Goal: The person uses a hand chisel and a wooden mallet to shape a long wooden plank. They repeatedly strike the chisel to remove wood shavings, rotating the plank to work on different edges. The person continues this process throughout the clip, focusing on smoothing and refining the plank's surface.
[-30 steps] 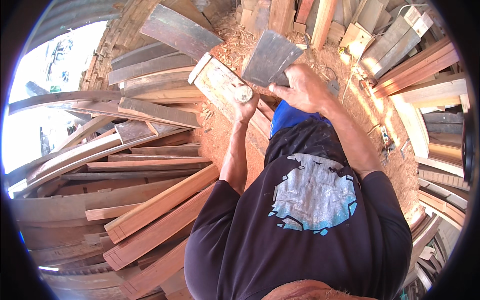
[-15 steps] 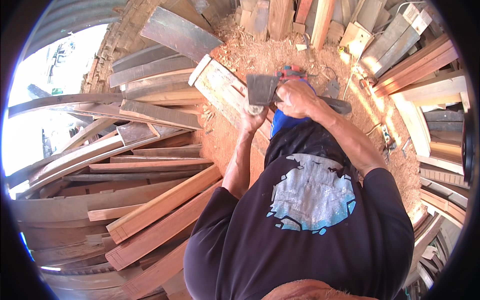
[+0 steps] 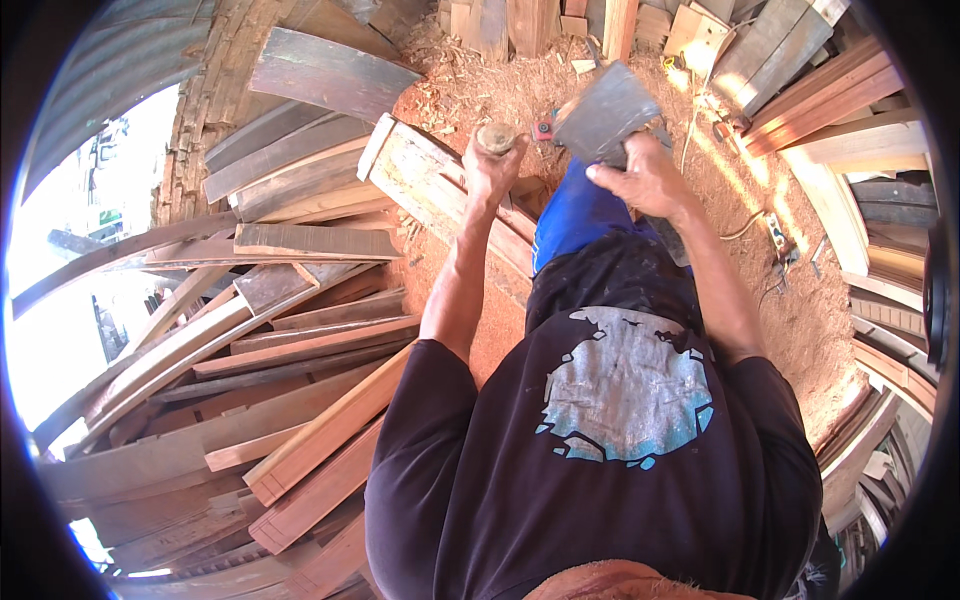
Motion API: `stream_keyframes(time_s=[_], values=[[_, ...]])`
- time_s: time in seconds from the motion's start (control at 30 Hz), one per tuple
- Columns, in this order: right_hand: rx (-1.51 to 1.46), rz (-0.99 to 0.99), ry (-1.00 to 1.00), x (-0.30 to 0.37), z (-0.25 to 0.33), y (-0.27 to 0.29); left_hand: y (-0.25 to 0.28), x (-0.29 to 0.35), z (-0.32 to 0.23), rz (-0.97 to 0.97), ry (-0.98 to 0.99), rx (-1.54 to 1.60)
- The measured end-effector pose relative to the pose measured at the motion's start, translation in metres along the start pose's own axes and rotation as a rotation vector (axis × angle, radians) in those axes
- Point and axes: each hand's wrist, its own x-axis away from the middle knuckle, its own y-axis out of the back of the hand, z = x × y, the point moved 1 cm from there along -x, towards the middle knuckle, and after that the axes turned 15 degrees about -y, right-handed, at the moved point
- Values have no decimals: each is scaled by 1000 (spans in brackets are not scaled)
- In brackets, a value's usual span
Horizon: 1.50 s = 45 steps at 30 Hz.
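Note:
My left hand (image 3: 490, 172) is closed around a round-ended piece of wood (image 3: 497, 138), whose pale end faces up; the rest of it is hidden. It is held above a long wooden beam (image 3: 425, 180) that slants across the sawdust. My right hand (image 3: 652, 182) grips a tool with a broad, flat grey metal blade (image 3: 607, 112), raised and tilted up over my blue-clad leg (image 3: 585, 215). The thumb is stretched out along the blade's lower edge. The tool's exact kind does not show. The two hands are apart.
Sawdust and shavings cover the ground (image 3: 800, 330). Stacked boards (image 3: 300, 420) crowd the left, and more timber (image 3: 830, 95) stands at the right. Just left of the blade, part of a red tool (image 3: 545, 130) shows. A cable (image 3: 688, 150) runs along the ground at right.
My hands have moved apart. The blade has swung up and right, away from the wood piece. My left hand has risen slightly and moved left, turning the wood's round end upward.

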Motion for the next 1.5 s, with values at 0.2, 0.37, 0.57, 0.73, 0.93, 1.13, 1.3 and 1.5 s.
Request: stream_keyframes(time_s=[0.2,0.37,0.57,0.73,0.93,1.13,1.3,1.5], values=[[-180,-196,-207,-26,-33,52,-30,-34,9,452,51,-210],[-204,-324,-238,-48,-44,73,-42,-30,27,622,112,-17],[91,-278,-288,-83,-77,44,-36,-29,-24,604,157,-45],[650,62,-404,-89,-59,-21,-43,-18,17,585,94,212],[341,44,-318,-82,-70,-18,-38,-34,-5,739,166,123],[-51,45,-416,-75,-100,0,-18,-43,-6,468,-14,143],[-200,-49,-426,-70,-87,22,-26,-42,30,369,145,272],[-182,-176,-362,-72,-66,41,-36,-28,36,490,3,76]])
